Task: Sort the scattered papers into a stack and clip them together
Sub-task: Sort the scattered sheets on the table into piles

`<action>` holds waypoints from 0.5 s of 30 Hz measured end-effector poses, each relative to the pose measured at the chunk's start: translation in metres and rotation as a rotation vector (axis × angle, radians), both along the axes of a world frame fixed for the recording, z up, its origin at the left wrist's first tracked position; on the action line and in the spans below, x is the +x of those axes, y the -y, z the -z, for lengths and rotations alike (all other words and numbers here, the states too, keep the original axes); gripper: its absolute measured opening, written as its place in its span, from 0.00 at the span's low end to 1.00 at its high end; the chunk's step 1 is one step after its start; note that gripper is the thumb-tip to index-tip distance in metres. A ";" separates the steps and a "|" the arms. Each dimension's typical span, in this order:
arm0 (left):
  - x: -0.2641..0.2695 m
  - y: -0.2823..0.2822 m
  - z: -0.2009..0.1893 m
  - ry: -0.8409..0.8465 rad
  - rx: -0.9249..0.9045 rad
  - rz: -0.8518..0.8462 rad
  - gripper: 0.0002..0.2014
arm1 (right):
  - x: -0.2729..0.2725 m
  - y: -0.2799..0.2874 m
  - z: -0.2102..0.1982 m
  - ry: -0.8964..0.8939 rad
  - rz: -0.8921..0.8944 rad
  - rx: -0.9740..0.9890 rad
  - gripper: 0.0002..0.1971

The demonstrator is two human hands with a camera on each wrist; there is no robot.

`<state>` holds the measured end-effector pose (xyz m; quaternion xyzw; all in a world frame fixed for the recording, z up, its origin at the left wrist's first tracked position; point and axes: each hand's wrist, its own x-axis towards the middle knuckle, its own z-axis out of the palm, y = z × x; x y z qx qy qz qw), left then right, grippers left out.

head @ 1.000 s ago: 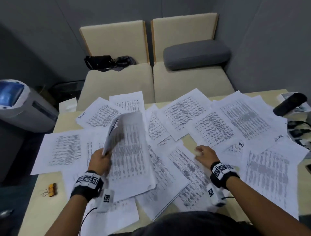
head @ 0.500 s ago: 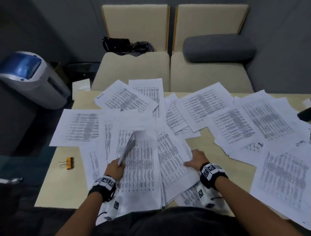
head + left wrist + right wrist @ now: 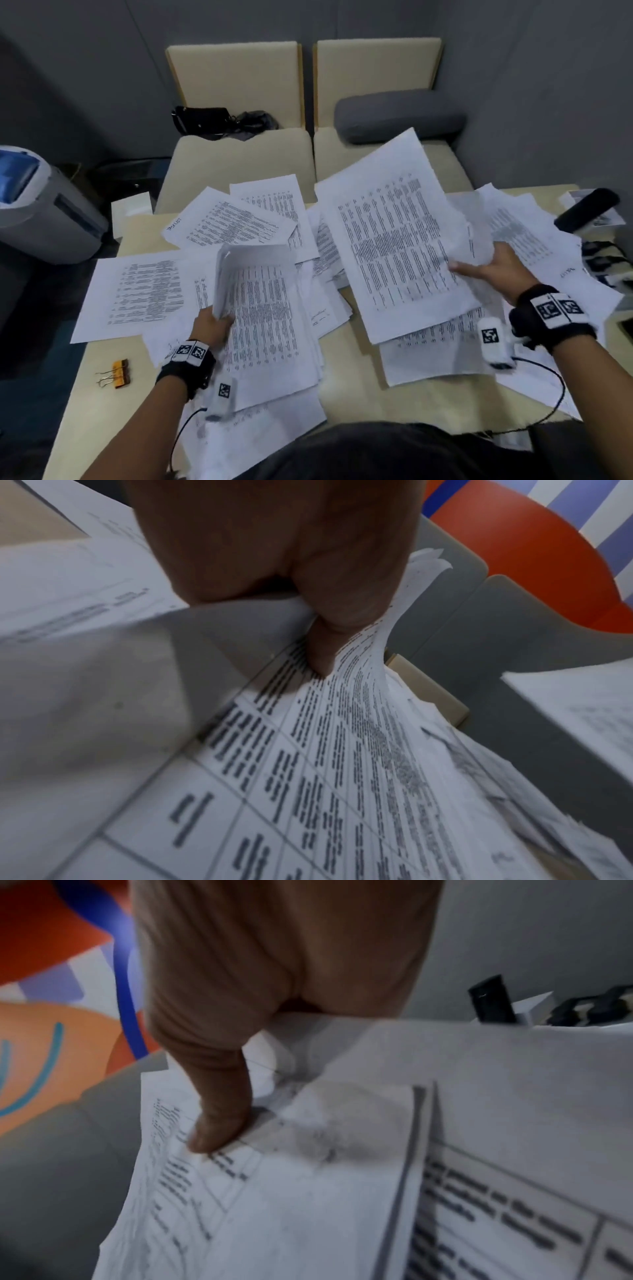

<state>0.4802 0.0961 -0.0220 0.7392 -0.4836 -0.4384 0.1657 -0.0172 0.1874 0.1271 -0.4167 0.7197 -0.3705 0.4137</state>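
Left grip (image 3: 212, 325) clamped on the gathered stack (image 3: 270, 318), thumb on top, fingers under the left edge; the left wrist view showed the thumb (image 3: 322, 653) pressing into the printed top sheet with the edge curling up. Right grip (image 3: 493, 267) pinched a raised sheet (image 3: 394, 240) at its right edge, thumb (image 3: 219, 1123) over the print, sheet tilted up off the tabletop (image 3: 352, 383). The wrist view suggested more than one sheet in that pinch, but I couldn't tell how many.

To do this step well, I judged the raised sheet should swing from 2 o'clock over to the stack at 9 o'clock, print side up like the rest, and land square on the top sheet. The left grip should keep the stack edge lifted so the new sheet slides in without folding. Thin paper would flop, so I'd move flat and slow.

Loose papers (image 3: 239, 219) lay fanned from 10 to 3 o'clock, overlapping each other, more under the right forearm. Lots left, so I judged the task was early. The binder clips (image 3: 114, 373) sat at 8 o'clock near the tabletop's left edge, apart from the papers and untouched.

Around: two beige chairs (image 3: 239, 102) at 12, a grey cushion (image 3: 397, 116) on the right one, a black bag (image 3: 205, 120) on the left one. A dark device (image 3: 585, 209) and cables sat at 3 o'clock beside the paper edges and could snag a sheet. A wrist cable (image 3: 548, 404) trailed over the papers at 5 o'clock and might drag them.
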 end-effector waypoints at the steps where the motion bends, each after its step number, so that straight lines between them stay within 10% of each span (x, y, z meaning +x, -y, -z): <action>1: -0.010 0.003 -0.006 -0.040 -0.021 0.013 0.09 | -0.001 0.000 -0.002 0.049 0.036 -0.034 0.35; 8: -0.091 0.010 -0.058 -0.276 -0.095 0.197 0.09 | 0.047 0.007 0.030 0.290 0.096 -0.013 0.50; 15: -0.151 -0.017 -0.096 -0.610 -0.015 0.169 0.17 | 0.092 0.016 0.063 0.513 0.168 0.116 0.20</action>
